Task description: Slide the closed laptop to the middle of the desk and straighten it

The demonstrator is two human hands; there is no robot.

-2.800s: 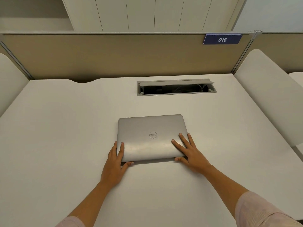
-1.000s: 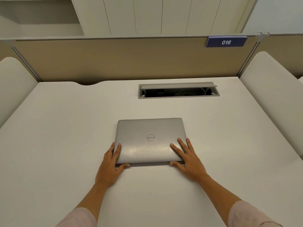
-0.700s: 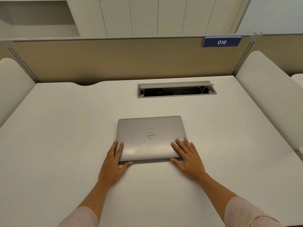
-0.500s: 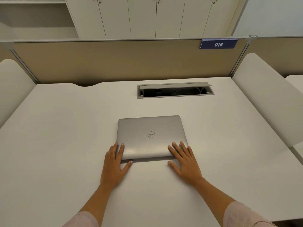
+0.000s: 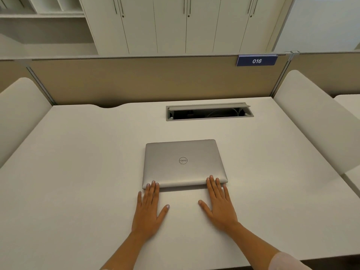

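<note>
The closed silver laptop [image 5: 183, 162] lies flat near the middle of the white desk [image 5: 78, 172], its edges roughly parallel to the desk's back edge and its round logo facing up. My left hand [image 5: 149, 209] rests flat on the desk in front of the laptop's near left corner, fingertips just touching its front edge. Flat before the near right corner is my right hand [image 5: 219, 205], with its fingertips on the front edge. Both hands have their fingers spread and grip nothing.
An open cable hatch [image 5: 209, 112] is set into the desk behind the laptop. A beige partition [image 5: 136, 80] with a blue 016 label [image 5: 256, 61] closes the back. White side panels stand left [image 5: 17, 114] and right [image 5: 311, 117]. Cabinets rise behind.
Both hands have slid back toward me off the laptop's lid, so only the fingertips touch its front edge. The laptop itself has stayed put.
</note>
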